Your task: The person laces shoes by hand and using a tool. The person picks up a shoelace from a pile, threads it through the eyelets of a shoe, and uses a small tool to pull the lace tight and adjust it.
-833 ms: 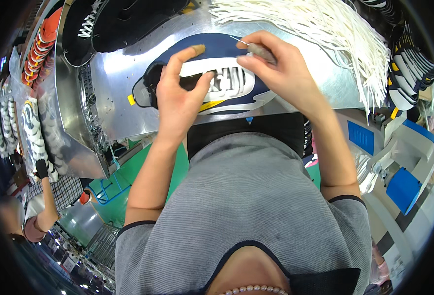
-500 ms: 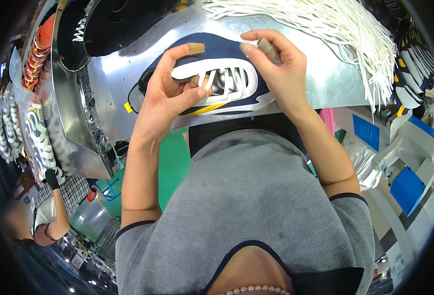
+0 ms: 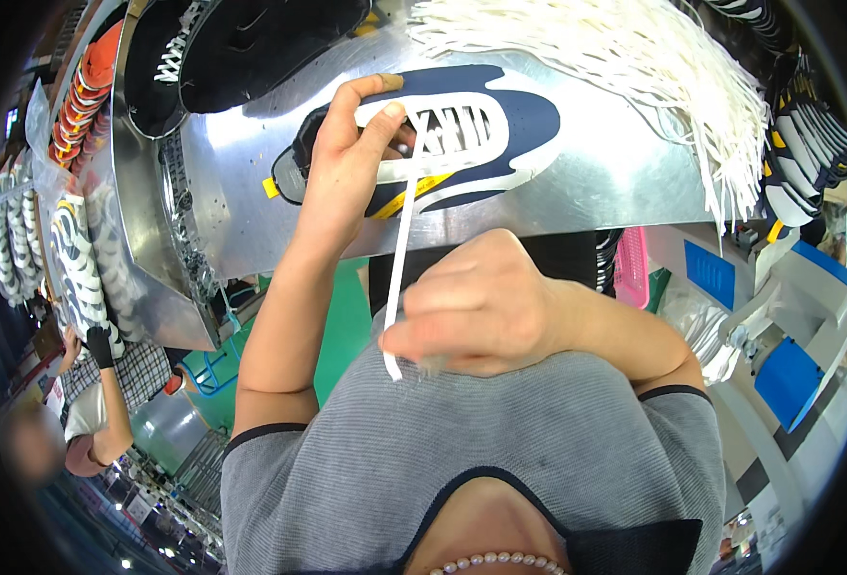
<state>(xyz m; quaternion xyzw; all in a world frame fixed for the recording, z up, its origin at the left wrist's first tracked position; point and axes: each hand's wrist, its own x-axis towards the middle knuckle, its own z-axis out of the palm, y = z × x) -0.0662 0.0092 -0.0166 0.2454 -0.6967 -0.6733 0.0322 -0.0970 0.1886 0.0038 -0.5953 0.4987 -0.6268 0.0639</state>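
A navy and white shoe upper point(image 3: 500, 125) lies flat on the shiny metal table point(image 3: 577, 201). My left hand point(image 3: 347, 163) presses down on its lacing area, thumb and forefinger at the eyelets. A white shoelace point(image 3: 399, 259) runs taut from the eyelets down toward my chest. My right hand point(image 3: 471, 307) is closed on the lace's lower part, pulled back close to my grey shirt, with the lace end sticking out below the fist.
A big bundle of loose white laces point(image 3: 634, 57) lies at the table's far right. Black shoe uppers point(image 3: 241, 48) sit at the far left. Racks of shoe parts point(image 3: 69, 249) stand left and right point(image 3: 807, 153). Another person point(image 3: 88, 422) works at lower left.
My right hand has left the shoe and drawn back toward my body, pulling the white lace through the eyelets. My left hand stays on the upper.
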